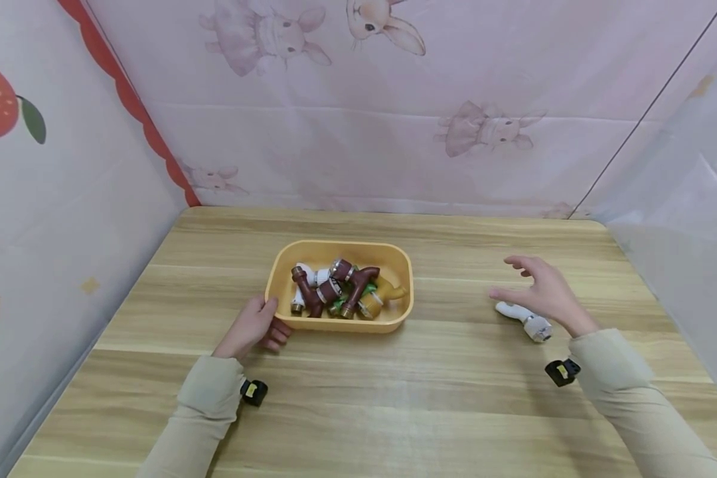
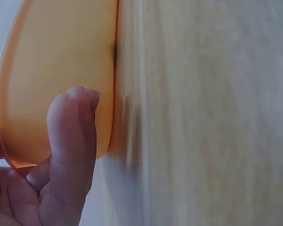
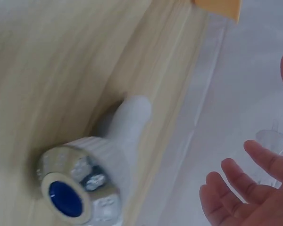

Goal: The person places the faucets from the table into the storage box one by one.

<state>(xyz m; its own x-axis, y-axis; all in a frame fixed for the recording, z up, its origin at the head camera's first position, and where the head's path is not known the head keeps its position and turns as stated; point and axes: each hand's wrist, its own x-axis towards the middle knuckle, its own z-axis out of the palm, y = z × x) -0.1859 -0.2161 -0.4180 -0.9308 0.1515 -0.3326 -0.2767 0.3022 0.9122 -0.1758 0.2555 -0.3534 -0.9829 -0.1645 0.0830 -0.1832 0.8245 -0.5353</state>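
A yellow plastic bin (image 1: pixel 340 324) stands on the table with several faucet-like taps inside it. Among them are brown taps (image 1: pixel 358 285), a yellow tap (image 1: pixel 375 302) and a white tap (image 1: pixel 299 300), plus green parts underneath. My left hand (image 1: pixel 255 328) grips the bin's near left corner, thumb at the rim and fingers (image 2: pixel 70 141) along the outer wall. Over to the right, my right hand (image 1: pixel 540 292) hovers with thumb and fingers spread and nothing between them. Just below it lies another white tap (image 1: pixel 528 322), whose silvery ring and blue opening (image 3: pixel 66 198) face the right wrist camera.
The wooden tabletop (image 1: pixel 394 398) runs back to a pink curtain (image 1: pixel 364 153) printed with rabbits. Pale printed sheets (image 1: pixel 83 199) close in the left and right sides. Each wrist wears a small black camera (image 1: pixel 253 392).
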